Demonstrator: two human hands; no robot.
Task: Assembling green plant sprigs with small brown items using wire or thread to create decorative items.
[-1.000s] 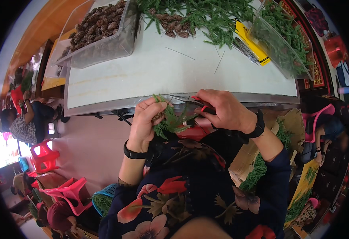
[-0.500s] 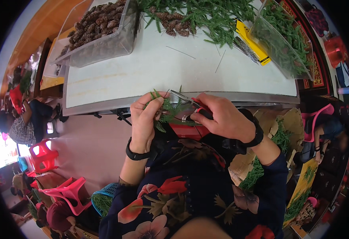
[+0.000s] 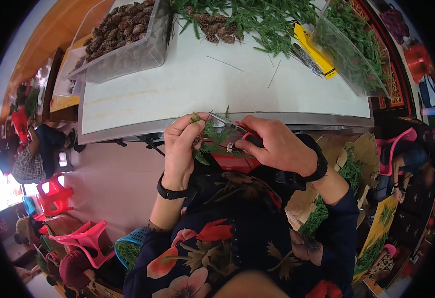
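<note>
The left hand [image 3: 181, 141] is pinching a green sprig [image 3: 216, 135], seemingly steadying it for pliers [image 3: 226, 120] in the curled fingers of the right hand [image 3: 283, 145].

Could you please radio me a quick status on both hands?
Left hand pinching green sprig and pine cone. Right hand gripping red-handled pliers. Thin wires beyond, apart from both hands.

I have the left hand [image 3: 180, 141] pinching a green sprig [image 3: 215, 138] by the near edge of the white table [image 3: 187, 94], the right hand [image 3: 281, 148] gripping red-handled pliers [image 3: 229, 122]. A clear bin [image 3: 128, 68] of pinecones [image 3: 120, 30] stands far left.
</note>
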